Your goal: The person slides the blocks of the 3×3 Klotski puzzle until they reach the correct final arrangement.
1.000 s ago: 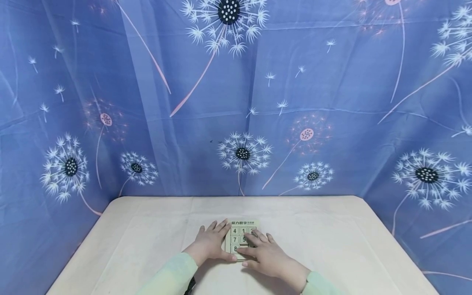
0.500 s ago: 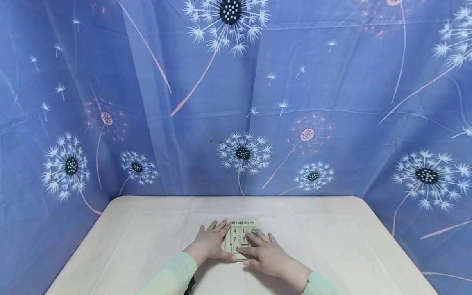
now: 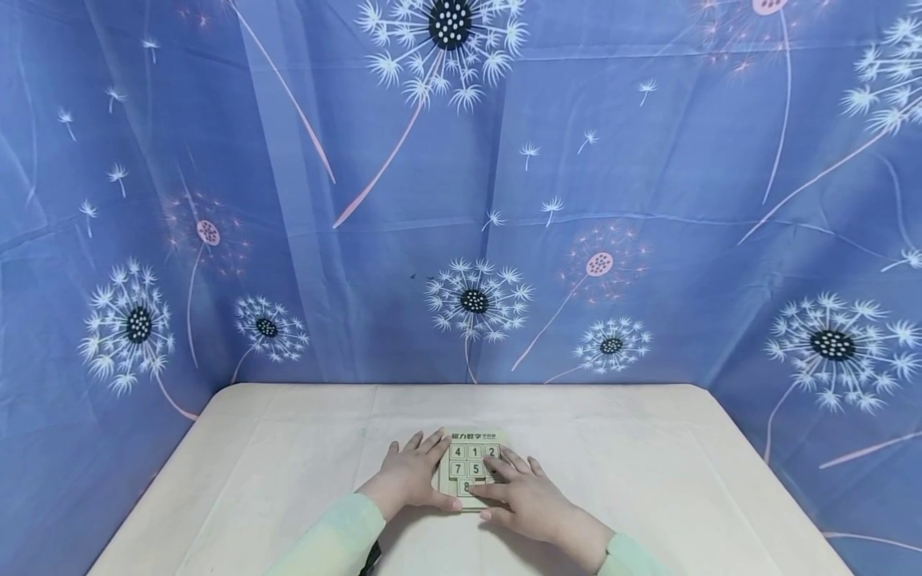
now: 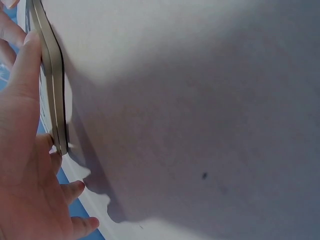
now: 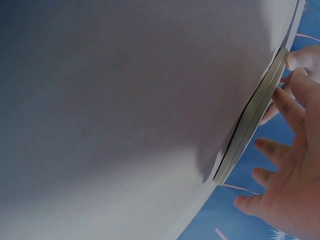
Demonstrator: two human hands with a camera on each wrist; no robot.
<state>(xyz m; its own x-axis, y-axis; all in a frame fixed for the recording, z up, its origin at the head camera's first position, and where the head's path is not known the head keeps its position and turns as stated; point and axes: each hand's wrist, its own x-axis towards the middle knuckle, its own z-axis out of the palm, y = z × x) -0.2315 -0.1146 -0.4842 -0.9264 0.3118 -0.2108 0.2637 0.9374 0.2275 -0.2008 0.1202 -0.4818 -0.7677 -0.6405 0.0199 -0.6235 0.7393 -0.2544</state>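
A flat pale-green number sliding puzzle lies on the table, its square tiles marked with dark numerals. My left hand steadies it from the left, index finger by the far left corner and thumb on the near edge. In the left wrist view the left thumb lies against the puzzle's edge. Spread over the right side, my right hand touches the 8 tile in the bottom row with a fingertip. Its fingers cover part of the right-hand tiles.
A cream cloth covers the table. Blue curtain with dandelion prints hangs along the back and both sides. A small black object shows by the left sleeve.
The 8 tile has slid right along the bottom row, under the right fingertip. My right hand has shifted slightly right with it. The left hand has stayed in place.
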